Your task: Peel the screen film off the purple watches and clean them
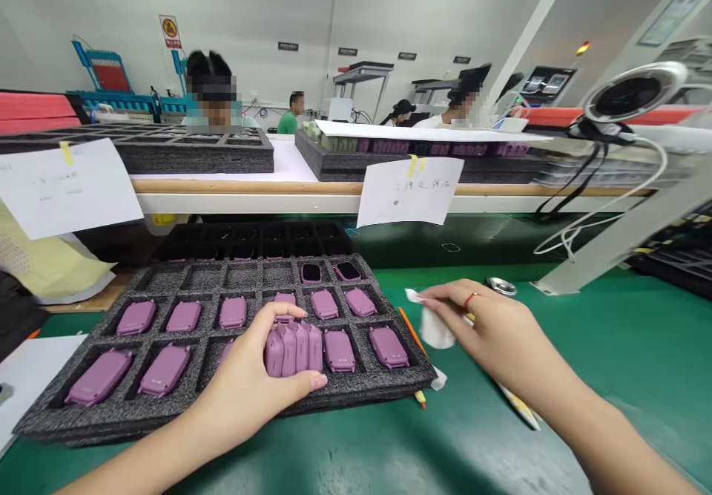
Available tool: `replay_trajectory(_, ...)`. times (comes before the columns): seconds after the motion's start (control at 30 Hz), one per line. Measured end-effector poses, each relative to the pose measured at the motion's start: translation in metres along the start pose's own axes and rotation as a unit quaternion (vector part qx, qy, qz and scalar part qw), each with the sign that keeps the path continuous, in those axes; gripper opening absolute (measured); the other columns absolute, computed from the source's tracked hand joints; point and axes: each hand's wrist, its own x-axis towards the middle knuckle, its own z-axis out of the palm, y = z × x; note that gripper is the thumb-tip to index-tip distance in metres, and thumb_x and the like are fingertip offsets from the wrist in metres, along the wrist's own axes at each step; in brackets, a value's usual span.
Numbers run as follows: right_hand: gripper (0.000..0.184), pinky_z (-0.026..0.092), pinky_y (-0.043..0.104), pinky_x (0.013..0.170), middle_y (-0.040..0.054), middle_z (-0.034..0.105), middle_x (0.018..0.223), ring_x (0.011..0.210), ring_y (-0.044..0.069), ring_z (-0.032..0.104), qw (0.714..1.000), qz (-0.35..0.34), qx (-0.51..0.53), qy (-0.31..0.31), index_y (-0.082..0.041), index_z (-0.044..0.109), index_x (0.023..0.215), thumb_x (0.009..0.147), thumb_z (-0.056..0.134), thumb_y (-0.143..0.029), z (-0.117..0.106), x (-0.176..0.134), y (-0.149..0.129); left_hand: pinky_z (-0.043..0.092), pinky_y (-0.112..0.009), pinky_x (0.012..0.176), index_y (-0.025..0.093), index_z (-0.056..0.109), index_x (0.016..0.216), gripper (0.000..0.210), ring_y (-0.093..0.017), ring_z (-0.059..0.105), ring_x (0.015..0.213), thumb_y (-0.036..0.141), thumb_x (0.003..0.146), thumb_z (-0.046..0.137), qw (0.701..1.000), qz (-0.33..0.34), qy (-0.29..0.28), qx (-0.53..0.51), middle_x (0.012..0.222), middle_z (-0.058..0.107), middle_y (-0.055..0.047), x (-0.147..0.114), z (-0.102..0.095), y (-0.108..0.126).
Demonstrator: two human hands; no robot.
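My left hand is wrapped round a row of several purple watch cases, held on edge side by side above a black foam tray. In the tray's compartments lie more purple watch cases, back side up, such as the one at the front right. Two watches with dark screens face up in a farther row. Right of the tray, my right hand pinches a white cloth or tissue between thumb and fingers. Part of the tray is hidden behind my left hand and forearm.
An orange pencil-like stick lies along the tray's right edge on the green mat. Beyond is a shelf with foam trays and taped paper notes. A round lamp-like device stands at right. Several people sit across the shelf.
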Motion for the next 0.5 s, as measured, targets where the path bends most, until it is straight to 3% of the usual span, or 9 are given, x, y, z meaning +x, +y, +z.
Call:
replay_trajectory(0.07,0.015,0.059,0.032,0.072,0.0046,0.077,0.091,0.080,0.022,0.074,0.993,-0.042,0.113,-0.001,-0.025,0.071,0.100,0.097,0.058,-0.031,-0.004,0.004,-0.044,0.048,-0.045,0.096,0.031,0.052,0.118,0.055,-0.028,0.066,0.100,0.035,0.070,0.078,1.000,0.003,0.002,0.007,0.110,0.069,-0.002,-0.001,0.000,0.000)
replay_trajectory(0.2,0.008,0.058,0.025,0.069,0.0012,0.076,0.085,0.076,0.016,0.072,0.947,-0.148,0.281,-0.049,-0.025,0.069,0.092,0.095,0.064,-0.019,0.006,0.007,-0.109,0.047,-0.038,0.093,0.030,0.053,0.113,0.052,-0.024,0.063,0.099,0.034,0.068,0.080,0.999,0.031,0.007,-0.005,0.109,0.067,0.000,-0.001,0.001,0.000)
replay_trajectory(0.3,0.008,0.056,0.026,0.070,0.0028,0.072,0.088,0.076,0.015,0.069,0.941,-0.178,0.284,-0.056,-0.023,0.067,0.091,0.096,0.062,-0.018,0.020,0.010,-0.123,0.046,-0.037,0.092,0.029,0.054,0.111,0.051,-0.024,0.060,0.100,0.035,0.068,0.080,0.999,0.032,0.004,-0.008,0.109,0.064,0.000,0.001,0.001,0.001)
replay_trajectory(0.5,0.012,0.056,0.029,0.072,0.0044,0.067,0.090,0.077,0.017,0.067,0.953,-0.189,0.235,-0.033,-0.021,0.063,0.094,0.099,0.054,-0.015,0.027,0.016,-0.120,0.043,-0.037,0.091,0.029,0.053,0.108,0.046,-0.023,0.057,0.098,0.029,0.068,0.076,1.000,0.026,0.008,0.002,0.106,0.062,0.001,0.003,0.002,0.000)
